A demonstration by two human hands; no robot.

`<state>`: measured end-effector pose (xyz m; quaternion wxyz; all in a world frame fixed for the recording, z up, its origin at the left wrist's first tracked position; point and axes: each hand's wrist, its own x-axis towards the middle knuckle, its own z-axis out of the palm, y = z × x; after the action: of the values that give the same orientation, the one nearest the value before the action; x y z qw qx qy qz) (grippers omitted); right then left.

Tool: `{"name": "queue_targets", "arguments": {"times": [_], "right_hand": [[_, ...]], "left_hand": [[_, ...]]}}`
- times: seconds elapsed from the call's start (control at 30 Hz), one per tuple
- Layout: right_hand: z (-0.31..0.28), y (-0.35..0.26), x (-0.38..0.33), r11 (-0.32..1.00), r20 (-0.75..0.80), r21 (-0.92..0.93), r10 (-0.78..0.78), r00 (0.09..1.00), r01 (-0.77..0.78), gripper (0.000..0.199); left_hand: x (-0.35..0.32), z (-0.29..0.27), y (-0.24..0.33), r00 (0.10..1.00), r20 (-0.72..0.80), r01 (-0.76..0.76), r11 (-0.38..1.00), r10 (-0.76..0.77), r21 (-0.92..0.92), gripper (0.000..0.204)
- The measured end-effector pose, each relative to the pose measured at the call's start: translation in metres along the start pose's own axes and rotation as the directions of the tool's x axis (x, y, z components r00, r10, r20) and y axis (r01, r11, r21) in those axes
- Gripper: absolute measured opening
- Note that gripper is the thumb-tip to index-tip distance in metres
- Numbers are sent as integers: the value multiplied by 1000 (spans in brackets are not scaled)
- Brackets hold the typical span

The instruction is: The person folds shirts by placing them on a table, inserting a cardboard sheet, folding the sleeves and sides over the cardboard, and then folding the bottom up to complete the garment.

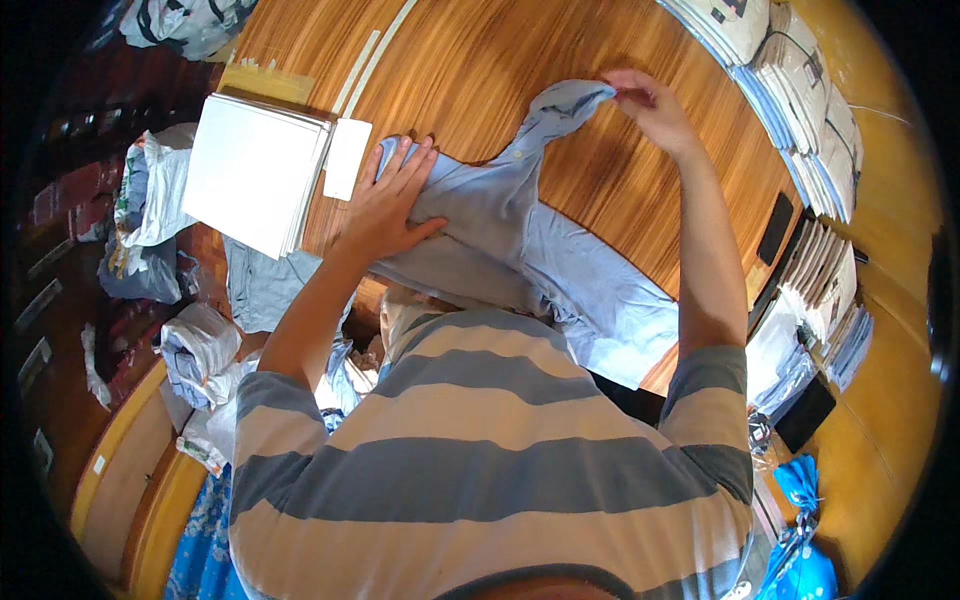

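The shirt lies half folded on the tabletop, left hand flat with its grip apart, right hand pinching a sleeve not yet folded in.

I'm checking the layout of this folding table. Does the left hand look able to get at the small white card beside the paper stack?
Probably yes. The left hand lies flat on the light blue shirt, with the small white card just beyond its fingers and nothing in between.
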<state>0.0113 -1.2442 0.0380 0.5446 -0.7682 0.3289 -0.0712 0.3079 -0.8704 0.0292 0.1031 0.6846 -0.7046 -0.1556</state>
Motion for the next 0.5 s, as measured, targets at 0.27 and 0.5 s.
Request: {"name": "queue_targets", "arguments": {"times": [0.27,0.5], "right_hand": [[38,-43,16,749,143,-577,-299,943,325,44],[53,-151,-90,605,232,-680,-358,905,414,25]], "left_hand": [[1,-9,2,1000,14,-23,999,23,25,107],[22,-36,5,976,51,-208,974,214,-89,115]]}}
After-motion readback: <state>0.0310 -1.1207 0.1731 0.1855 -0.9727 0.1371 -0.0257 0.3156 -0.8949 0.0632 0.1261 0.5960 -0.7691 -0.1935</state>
